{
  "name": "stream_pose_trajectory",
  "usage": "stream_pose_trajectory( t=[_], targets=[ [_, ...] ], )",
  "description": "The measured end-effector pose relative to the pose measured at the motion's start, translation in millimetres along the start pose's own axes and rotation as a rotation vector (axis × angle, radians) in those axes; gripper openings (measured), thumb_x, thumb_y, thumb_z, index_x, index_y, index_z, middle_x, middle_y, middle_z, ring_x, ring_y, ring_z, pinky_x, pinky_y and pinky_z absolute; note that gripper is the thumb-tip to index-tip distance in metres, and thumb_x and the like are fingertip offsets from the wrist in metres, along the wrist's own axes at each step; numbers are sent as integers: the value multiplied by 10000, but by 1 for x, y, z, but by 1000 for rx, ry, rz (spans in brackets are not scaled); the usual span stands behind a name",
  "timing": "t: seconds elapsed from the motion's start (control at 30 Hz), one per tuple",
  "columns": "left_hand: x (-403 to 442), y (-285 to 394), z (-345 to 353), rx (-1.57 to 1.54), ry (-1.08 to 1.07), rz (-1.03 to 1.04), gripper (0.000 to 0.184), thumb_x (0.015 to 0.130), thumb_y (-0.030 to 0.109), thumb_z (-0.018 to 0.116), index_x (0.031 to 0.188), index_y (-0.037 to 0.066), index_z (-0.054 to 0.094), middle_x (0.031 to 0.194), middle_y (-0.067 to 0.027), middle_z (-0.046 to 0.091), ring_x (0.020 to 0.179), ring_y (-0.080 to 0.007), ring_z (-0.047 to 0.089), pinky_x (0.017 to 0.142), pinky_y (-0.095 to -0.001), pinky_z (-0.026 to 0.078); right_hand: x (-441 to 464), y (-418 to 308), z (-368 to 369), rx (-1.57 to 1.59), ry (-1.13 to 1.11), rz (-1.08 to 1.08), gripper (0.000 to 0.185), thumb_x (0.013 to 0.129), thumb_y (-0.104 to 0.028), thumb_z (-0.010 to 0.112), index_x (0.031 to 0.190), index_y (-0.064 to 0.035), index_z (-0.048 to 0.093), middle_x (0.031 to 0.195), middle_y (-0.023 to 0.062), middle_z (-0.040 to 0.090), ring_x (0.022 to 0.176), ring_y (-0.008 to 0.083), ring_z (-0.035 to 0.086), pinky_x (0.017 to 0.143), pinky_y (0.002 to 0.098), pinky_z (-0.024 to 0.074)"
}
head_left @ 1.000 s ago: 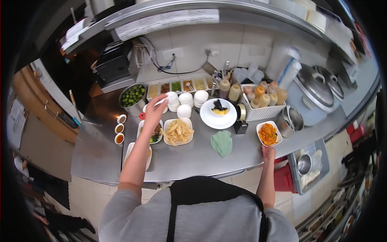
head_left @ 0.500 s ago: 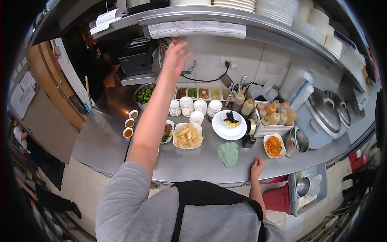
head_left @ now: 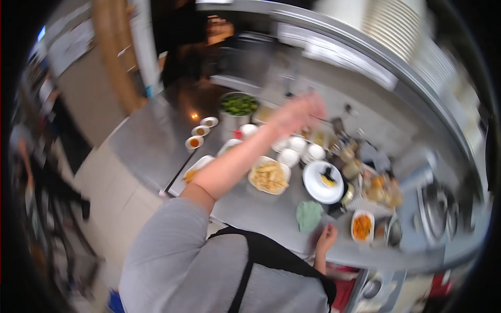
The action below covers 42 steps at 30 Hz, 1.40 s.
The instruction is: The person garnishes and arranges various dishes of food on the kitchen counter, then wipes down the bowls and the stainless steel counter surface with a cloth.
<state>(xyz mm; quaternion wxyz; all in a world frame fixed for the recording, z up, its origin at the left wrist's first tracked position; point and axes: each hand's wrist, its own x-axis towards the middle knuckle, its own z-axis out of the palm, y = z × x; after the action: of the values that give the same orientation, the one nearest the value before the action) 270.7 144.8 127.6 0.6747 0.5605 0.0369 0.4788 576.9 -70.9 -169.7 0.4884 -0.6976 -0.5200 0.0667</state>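
Three small sauce cups (head_left: 200, 131) near a pot (head_left: 231, 122) of green produce (head_left: 239, 104), stacked plates (head_left: 395, 28) on the shelf (head_left: 336, 29).

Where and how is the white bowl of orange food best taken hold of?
Probably by the near-left rim of the white bowl, pinched over the edge, with the right hand coming from the left. The bowl stands upright, its rim showing around the orange food; the metal pot crowds its right side, while its near-left edge looks unobstructed.
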Motion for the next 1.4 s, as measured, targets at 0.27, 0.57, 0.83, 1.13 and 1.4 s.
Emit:
stream_pose_trajectory(
  t=[0.27, 0.57, 0.83, 1.13, 1.4],
  targets=[
    [-230, -105, 29, 317, 286, -580, 212, 762, 229, 631, 842, 33, 638, 838, -40, 627, 805, -90, 556, 719, -236, 433, 0, -44, 62, -219, -415, -526, 319, 622, -35, 631, 940, -37, 610, 896, 162, 557, 825, 314, 520, 720, 398, 420],
    [-391, -102, 85, 492, 874, -608, 169, 734, 150, 595, 881, 94, 658, 778, 4, 624, 713, -84, 546, 598, -220, 436, -73, -139, 107, 306, -1148, -734, 246, 560, 16, 627, 799, -43, 639, 772, 127, 569, 781, 294, 538, 709, 363, 423],
    [-471, -110, 147, 1479, 1506, -619, 397, 642, 131, 671, 1025, 63, 590, 898, -101, 616, 746, -144, 575, 660, -295, 487, -137, -239, 147, 500, -1661, -752, 184, 679, -15, 585, 860, -28, 619, 868, 120, 598, 820, 240, 570, 743, 300, 422],
    [-496, -32, 189, 721, 1732, -493, 136, 673, 47, 645, 799, -1, 627, 647, -54, 604, 582, -87, 559, 521, -239, 474, -147, -296, 137, 819, -1848, -532, 60, 718, -15, 579, 771, 7, 563, 917, 95, 602, 874, 172, 544, 811, 279, 394],
    [-573, 28, 170, 974, 1727, -435, 89, 663, 51, 626, 749, 37, 645, 848, -73, 593, 783, -175, 571, 684, -284, 460, -197, -359, 157, 790, -2046, -659, 141, 655, -94, 662, 701, -12, 557, 861, 94, 600, 827, 219, 550, 763, 304, 407]
  ],
)
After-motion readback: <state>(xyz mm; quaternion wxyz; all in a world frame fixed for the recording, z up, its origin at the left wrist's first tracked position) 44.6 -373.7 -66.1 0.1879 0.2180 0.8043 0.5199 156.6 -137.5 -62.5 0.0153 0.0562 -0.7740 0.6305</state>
